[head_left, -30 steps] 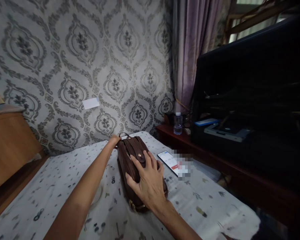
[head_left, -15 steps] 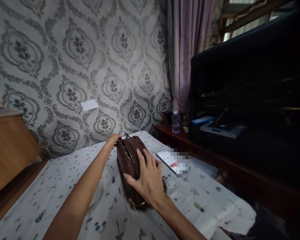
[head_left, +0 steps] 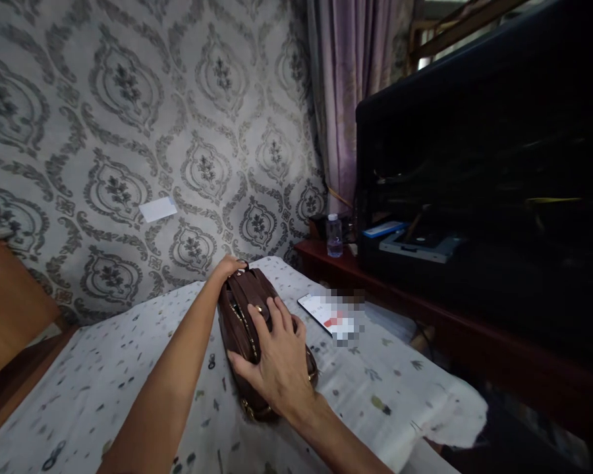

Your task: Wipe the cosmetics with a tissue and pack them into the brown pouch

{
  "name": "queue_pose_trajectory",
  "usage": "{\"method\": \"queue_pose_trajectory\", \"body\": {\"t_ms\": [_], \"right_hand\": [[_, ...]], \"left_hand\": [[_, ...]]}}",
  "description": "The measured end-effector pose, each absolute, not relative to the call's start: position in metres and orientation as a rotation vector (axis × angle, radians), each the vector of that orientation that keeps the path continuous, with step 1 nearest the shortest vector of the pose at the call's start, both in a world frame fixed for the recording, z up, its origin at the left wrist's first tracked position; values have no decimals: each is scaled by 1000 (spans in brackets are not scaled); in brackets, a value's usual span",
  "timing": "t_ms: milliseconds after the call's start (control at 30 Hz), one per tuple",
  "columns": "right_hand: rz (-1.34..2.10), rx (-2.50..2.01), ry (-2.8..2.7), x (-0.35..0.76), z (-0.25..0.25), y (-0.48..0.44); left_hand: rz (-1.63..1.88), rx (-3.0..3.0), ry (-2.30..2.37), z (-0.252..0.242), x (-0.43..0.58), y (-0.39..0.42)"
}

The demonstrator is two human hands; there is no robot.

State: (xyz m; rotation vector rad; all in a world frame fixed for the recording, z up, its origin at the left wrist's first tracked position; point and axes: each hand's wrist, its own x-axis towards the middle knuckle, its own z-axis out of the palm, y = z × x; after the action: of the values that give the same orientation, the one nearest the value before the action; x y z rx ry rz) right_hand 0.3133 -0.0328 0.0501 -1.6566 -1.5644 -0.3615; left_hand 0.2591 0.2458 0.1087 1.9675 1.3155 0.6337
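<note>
A brown leather handbag [head_left: 234,329] lies on the white patterned cloth, its length running away from me. Its gold-toothed zipper runs along the top and looks partly open; what is inside cannot be made out. At the bag's far end, my left hand [head_left: 228,266] is closed on the corner near a small strap, with its fingertips partly hidden. My right hand [head_left: 281,359] rests flat across the bag's top and right side, fingers spread and thumb out toward the zipper. Gold zipper pulls [head_left: 248,409] hang at the near end.
Right of the bag lies a phone [head_left: 321,316] with its screen lit, partly blurred. A clear bottle [head_left: 334,238] stands on a dark red shelf [head_left: 309,252]. A large black cabinet [head_left: 474,158] fills the right. Wooden furniture [head_left: 14,303] stands left, and patterned wallpaper is behind.
My view has turned slightly right, so everything sits further left. My left hand has moved closer over the bag's far end. My right hand stays spread on the bag.
</note>
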Motion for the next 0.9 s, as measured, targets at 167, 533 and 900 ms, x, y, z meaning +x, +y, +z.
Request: {"method": "queue_pose_trajectory", "body": {"t_ms": [167,533,900], "right_hand": [[-356,-1646,-1566,313,49,-32],[-278,-1598,-1531,321,51,-34],[-258,-1583,-1530,323,51,-31]], "left_hand": [[479,1991,1366,109,261,245],[490,2068,1386,108,262,244],[878,1976,1235,100,257,256]]}}
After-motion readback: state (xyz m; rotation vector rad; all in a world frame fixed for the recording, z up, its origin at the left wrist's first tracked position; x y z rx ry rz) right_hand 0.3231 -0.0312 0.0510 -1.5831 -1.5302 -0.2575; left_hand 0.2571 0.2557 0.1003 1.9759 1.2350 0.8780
